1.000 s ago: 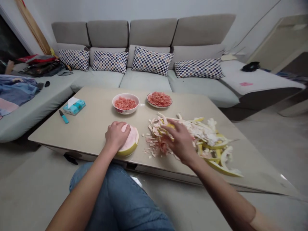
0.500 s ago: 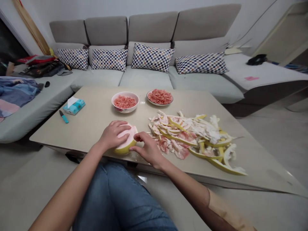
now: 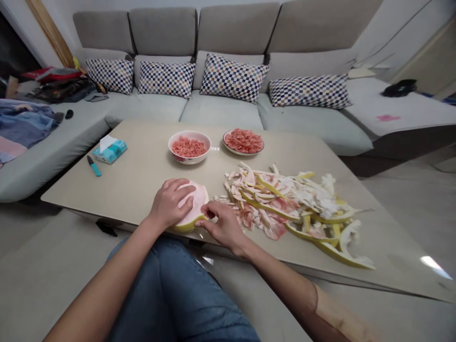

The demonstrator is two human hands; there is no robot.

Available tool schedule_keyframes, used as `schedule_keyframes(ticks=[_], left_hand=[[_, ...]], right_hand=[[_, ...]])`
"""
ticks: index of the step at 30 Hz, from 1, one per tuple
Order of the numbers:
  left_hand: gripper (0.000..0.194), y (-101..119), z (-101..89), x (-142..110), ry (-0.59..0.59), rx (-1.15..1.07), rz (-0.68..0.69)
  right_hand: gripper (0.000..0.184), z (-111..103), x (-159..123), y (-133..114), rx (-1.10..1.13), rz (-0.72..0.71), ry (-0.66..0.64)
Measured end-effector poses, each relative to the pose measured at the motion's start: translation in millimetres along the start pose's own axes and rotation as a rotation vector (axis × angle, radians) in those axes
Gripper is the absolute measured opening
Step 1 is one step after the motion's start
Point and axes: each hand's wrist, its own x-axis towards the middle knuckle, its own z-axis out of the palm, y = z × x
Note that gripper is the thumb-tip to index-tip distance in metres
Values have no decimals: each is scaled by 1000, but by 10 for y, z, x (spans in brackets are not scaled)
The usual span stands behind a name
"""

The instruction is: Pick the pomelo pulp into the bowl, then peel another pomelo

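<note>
A partly peeled pomelo [image 3: 199, 194] rests near the front edge of the table, its pale pink pith facing up and yellow rind along the lower side. Over its top and left side lies my left hand [image 3: 170, 203], fingers curved round it and gripping it. My right hand [image 3: 225, 227] pinches the pomelo's right edge between thumb and bent fingers; the rind at the fingertips is partly hidden. Just right of this hand spreads a heap of pomelo peel [image 3: 274, 192], with yellow rind strips, white pith and pinkish membrane scraps.
Behind the pomelo stand a bowl [image 3: 190, 160] and a dark-rimmed plate [image 3: 244, 153], both holding pink pomelo flesh. A tissue pack [image 3: 111, 151] and a turquoise-handled knife [image 3: 94, 167] lie at the table's left. A grey sofa [image 3: 221, 111] runs behind the table [image 3: 142, 142].
The view has shifted slightly. My right thumb and fingers have drawn closer together at the pomelo's edge, and more of its pink pith face shows. My left hand keeps its grip.
</note>
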Motion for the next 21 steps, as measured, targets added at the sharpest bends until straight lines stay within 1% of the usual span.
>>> schedule_keyframes(ticks=[6,9,12,15,17,19,21], left_hand=[[29,45,9,1,-46,30,-58],[29,58,18,6,-69,31,-82],[29,73,29,7,-68,36,-93],[29,95,36,12,-57,47,-103],[29,108,37,17,-57,58,-106],[29,111,37,21,-57,68,-109],[29,103,42,21,-55,73,-107]], right_hand=[[22,28,-111,38,-83,-172,74],[16,10,-149,61,-146,-222,81],[11,-17,-163,73,-170,-212,80],[15,-31,-152,76,-168,-161,58],[21,-16,-139,76,-161,-156,53],[26,22,-134,70,-142,-168,78],[23,74,-142,54,-119,-174,108]])
